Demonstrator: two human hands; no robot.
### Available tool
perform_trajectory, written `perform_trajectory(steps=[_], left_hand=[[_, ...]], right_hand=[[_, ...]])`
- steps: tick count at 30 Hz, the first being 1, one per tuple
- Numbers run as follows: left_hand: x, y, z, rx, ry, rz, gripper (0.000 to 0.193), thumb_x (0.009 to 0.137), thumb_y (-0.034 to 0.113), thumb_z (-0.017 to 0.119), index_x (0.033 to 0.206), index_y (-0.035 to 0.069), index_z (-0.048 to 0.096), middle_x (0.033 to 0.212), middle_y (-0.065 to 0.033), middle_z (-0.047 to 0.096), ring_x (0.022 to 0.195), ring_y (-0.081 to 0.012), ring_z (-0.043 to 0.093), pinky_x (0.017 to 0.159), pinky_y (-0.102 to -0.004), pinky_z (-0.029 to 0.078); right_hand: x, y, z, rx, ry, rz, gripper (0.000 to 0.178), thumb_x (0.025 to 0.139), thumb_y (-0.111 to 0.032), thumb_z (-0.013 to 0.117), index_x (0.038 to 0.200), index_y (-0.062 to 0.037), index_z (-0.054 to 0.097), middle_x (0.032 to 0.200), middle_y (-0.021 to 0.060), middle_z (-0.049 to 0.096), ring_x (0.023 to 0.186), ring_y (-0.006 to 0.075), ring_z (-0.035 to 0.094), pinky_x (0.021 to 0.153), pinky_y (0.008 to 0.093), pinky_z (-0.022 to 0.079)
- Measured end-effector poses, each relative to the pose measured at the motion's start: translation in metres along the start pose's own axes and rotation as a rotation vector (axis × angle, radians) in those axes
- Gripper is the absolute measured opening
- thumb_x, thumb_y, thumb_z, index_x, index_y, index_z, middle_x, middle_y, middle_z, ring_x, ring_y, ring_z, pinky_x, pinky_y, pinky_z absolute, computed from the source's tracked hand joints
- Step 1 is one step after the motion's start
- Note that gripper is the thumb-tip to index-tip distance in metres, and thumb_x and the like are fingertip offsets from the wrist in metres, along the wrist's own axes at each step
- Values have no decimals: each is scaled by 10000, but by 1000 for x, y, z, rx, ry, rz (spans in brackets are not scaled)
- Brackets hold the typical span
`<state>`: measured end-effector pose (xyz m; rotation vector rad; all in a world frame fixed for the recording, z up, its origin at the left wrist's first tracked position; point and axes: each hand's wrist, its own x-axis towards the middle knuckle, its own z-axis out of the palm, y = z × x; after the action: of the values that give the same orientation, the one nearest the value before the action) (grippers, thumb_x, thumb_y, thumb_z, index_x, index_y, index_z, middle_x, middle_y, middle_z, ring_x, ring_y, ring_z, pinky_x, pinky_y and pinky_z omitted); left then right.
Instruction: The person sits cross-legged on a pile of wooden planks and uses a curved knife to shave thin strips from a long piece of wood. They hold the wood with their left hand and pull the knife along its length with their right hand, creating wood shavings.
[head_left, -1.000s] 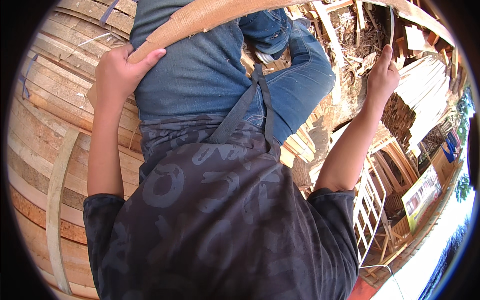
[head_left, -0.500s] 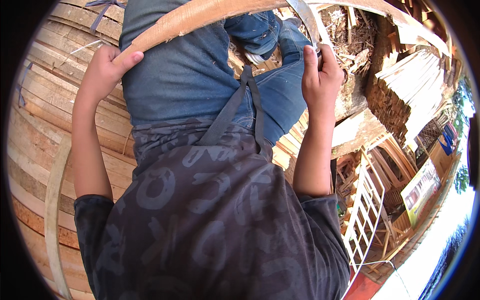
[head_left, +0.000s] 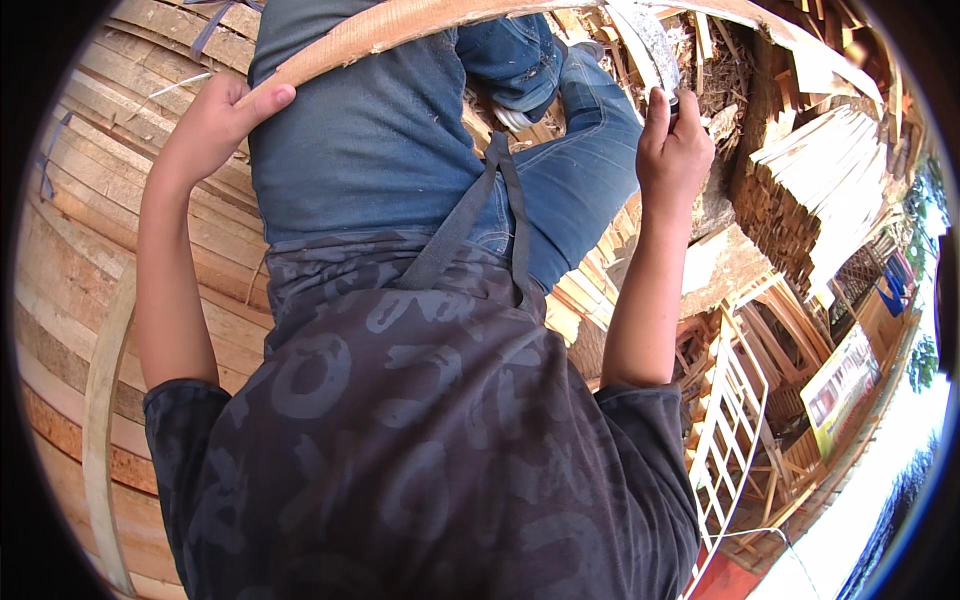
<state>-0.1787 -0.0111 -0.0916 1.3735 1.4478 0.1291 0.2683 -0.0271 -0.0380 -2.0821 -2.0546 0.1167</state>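
Note:
A long wooden strip (head_left: 375, 32), looking bowed, runs across the top of the view above my lap. Its near left end is gripped by my left hand (head_left: 225, 115), with the thumb along the wood. My right hand (head_left: 676, 150) is closed round the handle of a machete (head_left: 648, 48). The handle is mostly hidden in my fingers. The broad metal blade points up and left from the fist, close to the strip's near edge, and its tip is cut off by the top of the picture. Whether the blade touches the wood, I cannot tell.
Stacked planks (head_left: 90, 215) lie to my left, with a loose slat (head_left: 105, 410) across them. Bundled wood pieces (head_left: 825, 190) stand at the right, near a chopping log (head_left: 762, 100) and wood shavings (head_left: 725, 125). A white slatted frame (head_left: 722, 440) leans lower right.
My right hand has moved right and slightly down with the machete, and the blade's angle has changed. The strip and my left hand have shifted only slightly.

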Motion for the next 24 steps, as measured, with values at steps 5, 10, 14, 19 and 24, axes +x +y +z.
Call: perform_trajectory(steps=[5, 10, 14, 19, 24], left_hand=[[-3, 11, 3, 16, 36, -35, 671, 795, 631, 696, 535, 102, 373, 523, 55, 321, 497, -61, 325, 425, -283, 265], [-10, 10, 4, 193, 64, -84, 686, 768, 628, 706, 543, 59, 397, 522, 8, 355, 521, -90, 348, 451, -332, 291], [-17, 38, 13, 408, 244, -46, 726, 725, 662, 715, 542, -3, 486, 480, -88, 431, 479, -167, 451, 469, -368, 358], [-21, 41, 22, 404, 324, -71, 719, 716, 652, 734, 582, -34, 567, 474, -129, 484, 463, -235, 517, 482, -384, 398], [-19, 40, 19, 407, 297, -109, 726, 724, 640, 739, 554, -31, 521, 468, -116, 457, 455, -204, 485, 470, -377, 384]], right_hand=[[3, 26, -6, -3, 84, 281, 388, 983, -355, 539, 851, 5, 598, 583, 130, 584, 530, 272, 569, 532, 392, 441], [-11, 91, -24, 297, 243, 658, 457, 1002, -327, 521, 731, 40, 532, 541, 46, 465, 530, 142, 401, 515, 344, 344], [-34, 44, -27, 263, 95, 462, 370, 973, -272, 591, 731, -3, 517, 517, 10, 397, 498, 117, 347, 479, 316, 296], [-40, -1, 6, 406, 31, 413, 326, 951, -287, 627, 801, -2, 581, 505, 60, 409, 474, 138, 370, 473, 321, 327], [-32, -36, 10, 426, -116, 302, 283, 923, -268, 657, 809, -18, 590, 484, 129, 458, 427, 282, 473, 466, 365, 380]])
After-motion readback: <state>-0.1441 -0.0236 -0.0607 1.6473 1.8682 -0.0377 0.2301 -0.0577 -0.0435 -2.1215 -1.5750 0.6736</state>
